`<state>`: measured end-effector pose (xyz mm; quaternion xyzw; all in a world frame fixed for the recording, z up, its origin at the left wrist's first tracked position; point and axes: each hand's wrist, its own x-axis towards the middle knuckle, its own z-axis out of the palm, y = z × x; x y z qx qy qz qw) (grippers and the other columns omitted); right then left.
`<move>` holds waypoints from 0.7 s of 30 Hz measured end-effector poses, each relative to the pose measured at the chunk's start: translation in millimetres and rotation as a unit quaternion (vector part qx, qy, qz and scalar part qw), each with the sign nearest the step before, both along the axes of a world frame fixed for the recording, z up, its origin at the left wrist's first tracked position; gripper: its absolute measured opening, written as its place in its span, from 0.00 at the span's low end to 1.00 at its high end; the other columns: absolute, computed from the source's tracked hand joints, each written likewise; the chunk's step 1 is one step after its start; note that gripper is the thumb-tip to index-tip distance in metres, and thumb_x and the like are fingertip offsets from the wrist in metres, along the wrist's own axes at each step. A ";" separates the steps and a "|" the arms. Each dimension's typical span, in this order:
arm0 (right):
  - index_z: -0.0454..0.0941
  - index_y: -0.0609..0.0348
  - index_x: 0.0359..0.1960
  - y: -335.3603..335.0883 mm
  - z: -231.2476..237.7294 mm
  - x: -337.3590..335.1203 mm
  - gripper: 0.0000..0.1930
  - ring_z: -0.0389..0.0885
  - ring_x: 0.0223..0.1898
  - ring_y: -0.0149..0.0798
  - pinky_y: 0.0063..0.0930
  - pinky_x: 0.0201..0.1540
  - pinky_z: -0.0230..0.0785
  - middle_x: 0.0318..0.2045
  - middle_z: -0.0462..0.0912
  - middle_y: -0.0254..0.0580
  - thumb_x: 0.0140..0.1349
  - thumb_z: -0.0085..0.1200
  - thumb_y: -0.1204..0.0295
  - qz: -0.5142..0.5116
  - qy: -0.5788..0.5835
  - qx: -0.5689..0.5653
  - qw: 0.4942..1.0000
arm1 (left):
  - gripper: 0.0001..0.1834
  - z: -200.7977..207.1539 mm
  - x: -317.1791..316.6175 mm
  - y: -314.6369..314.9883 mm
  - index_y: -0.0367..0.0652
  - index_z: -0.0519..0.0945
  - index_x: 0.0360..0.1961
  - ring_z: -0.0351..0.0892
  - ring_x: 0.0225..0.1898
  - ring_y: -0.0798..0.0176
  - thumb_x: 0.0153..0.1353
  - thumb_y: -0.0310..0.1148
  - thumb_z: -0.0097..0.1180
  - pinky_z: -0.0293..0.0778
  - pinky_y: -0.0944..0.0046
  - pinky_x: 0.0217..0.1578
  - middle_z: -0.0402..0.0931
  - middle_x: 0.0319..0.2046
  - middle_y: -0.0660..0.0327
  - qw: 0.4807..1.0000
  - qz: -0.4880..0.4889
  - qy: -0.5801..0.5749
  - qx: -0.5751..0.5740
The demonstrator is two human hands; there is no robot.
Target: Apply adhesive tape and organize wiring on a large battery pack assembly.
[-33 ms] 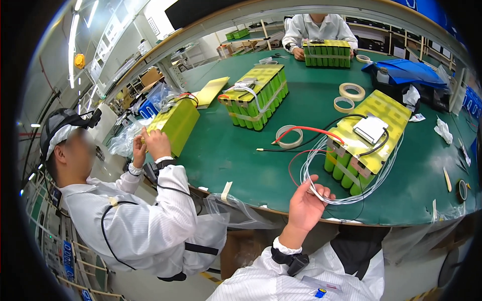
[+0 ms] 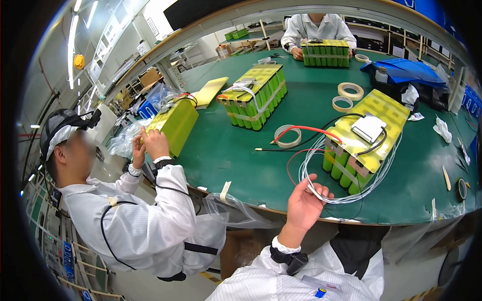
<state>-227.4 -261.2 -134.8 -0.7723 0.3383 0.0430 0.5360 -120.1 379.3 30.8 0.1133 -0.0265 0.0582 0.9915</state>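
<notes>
My left hand (image 2: 307, 203), palm up at the table's near edge, has its thumb and curled fingers closed round a loose bundle of thin white wires (image 2: 374, 193). The wires loop along the front and right side of a battery pack (image 2: 386, 114) with green cells and a yellow top. A white connector block (image 2: 367, 129) rests on that top, joined by a black cable. A thick red cable (image 2: 306, 129) and a black one (image 2: 296, 146) stretch left from the pack across the table. A thin red wire (image 2: 289, 168) curves down near my fingers. My right hand is out of view.
Tape rolls (image 2: 350, 91) lie behind the pack. Another battery pack (image 2: 253, 98) stands farther left. A co-worker at left (image 2: 150, 145) handles a yellow-wrapped pack (image 2: 178, 125); another person sits across, behind a pack (image 2: 325, 53). Crumpled paper (image 2: 443, 130) and black tape (image 2: 461, 190) lie right.
</notes>
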 end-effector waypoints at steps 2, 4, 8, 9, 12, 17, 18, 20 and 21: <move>0.67 0.47 0.41 -2.1 -1.4 -6.2 0.07 0.72 0.23 0.31 0.28 0.22 0.67 0.28 0.73 0.30 0.62 0.48 0.68 -0.012 0.010 0.010 1.000 | 0.13 -3.3 2.6 -0.4 0.42 0.77 0.45 0.73 0.35 0.56 0.68 0.37 0.46 0.70 0.47 0.49 0.76 0.25 0.57 1.000 0.002 0.004 0.016; 0.67 0.47 0.41 -6.0 -2.6 -14.7 0.07 0.72 0.23 0.32 0.28 0.22 0.67 0.28 0.73 0.30 0.62 0.49 0.68 -0.023 0.022 0.019 0.999 | 0.13 -4.0 4.5 -1.7 0.41 0.77 0.44 0.74 0.35 0.55 0.68 0.37 0.47 0.70 0.49 0.48 0.76 0.25 0.57 0.998 0.016 0.029 0.045; 0.67 0.46 0.41 9.8 9.8 -19.9 0.08 0.73 0.22 0.32 0.29 0.22 0.68 0.28 0.74 0.30 0.62 0.49 0.68 -0.037 0.045 0.044 0.997 | 0.13 -2.8 -5.0 0.1 0.39 0.76 0.46 0.74 0.34 0.55 0.68 0.36 0.47 0.71 0.48 0.46 0.77 0.26 0.55 0.991 0.042 0.030 0.123; 0.68 0.48 0.41 9.4 24.2 15.5 0.10 0.76 0.24 0.32 0.31 0.20 0.69 0.29 0.74 0.32 0.59 0.51 0.67 0.073 0.034 -0.027 0.996 | 0.13 -0.5 -7.1 -0.1 0.39 0.76 0.46 0.74 0.34 0.55 0.68 0.36 0.47 0.71 0.48 0.46 0.77 0.26 0.55 0.990 0.045 0.029 0.128; 0.75 0.60 0.36 43.9 112.4 80.7 0.12 0.77 0.26 0.33 0.31 0.27 0.73 0.25 0.76 0.36 0.51 0.60 0.70 0.325 -0.064 -0.169 0.928 | 0.15 -3.9 -7.0 -3.2 0.37 0.74 0.50 0.75 0.34 0.53 0.68 0.34 0.46 0.72 0.48 0.45 0.78 0.26 0.53 0.983 0.091 0.027 0.157; 0.80 0.62 0.39 119.3 248.4 132.7 0.18 0.83 0.33 0.34 0.28 0.35 0.76 0.31 0.83 0.42 0.47 0.66 0.68 0.548 -0.065 -0.132 0.823 | 0.15 0.9 0.6 -12.4 0.36 0.70 0.52 0.77 0.34 0.54 0.68 0.31 0.45 0.75 0.48 0.44 0.78 0.27 0.52 0.979 0.083 -0.013 0.183; 0.80 0.62 0.40 124.7 269.6 141.6 0.18 0.83 0.34 0.34 0.29 0.35 0.76 0.31 0.83 0.41 0.48 0.65 0.67 0.565 -0.045 -0.127 0.814 | 0.15 3.7 1.0 -12.9 0.35 0.70 0.52 0.77 0.34 0.54 0.68 0.31 0.46 0.75 0.48 0.44 0.77 0.27 0.53 0.975 0.097 -0.006 0.199; 0.79 0.62 0.40 134.9 297.9 173.8 0.18 0.83 0.34 0.34 0.30 0.36 0.76 0.32 0.83 0.42 0.49 0.65 0.66 0.610 -0.072 -0.140 0.776 | 0.15 -0.7 -2.9 -6.2 0.34 0.70 0.52 0.77 0.34 0.54 0.68 0.32 0.46 0.76 0.47 0.43 0.77 0.26 0.53 0.968 0.118 -0.009 0.220; 0.80 0.62 0.40 138.5 309.3 185.9 0.18 0.83 0.34 0.32 0.29 0.36 0.76 0.32 0.83 0.42 0.50 0.64 0.65 0.628 -0.118 -0.160 0.752 | 0.15 0.7 -3.1 -5.7 0.35 0.70 0.52 0.77 0.34 0.54 0.68 0.32 0.47 0.76 0.47 0.43 0.77 0.26 0.54 0.965 0.127 0.000 0.230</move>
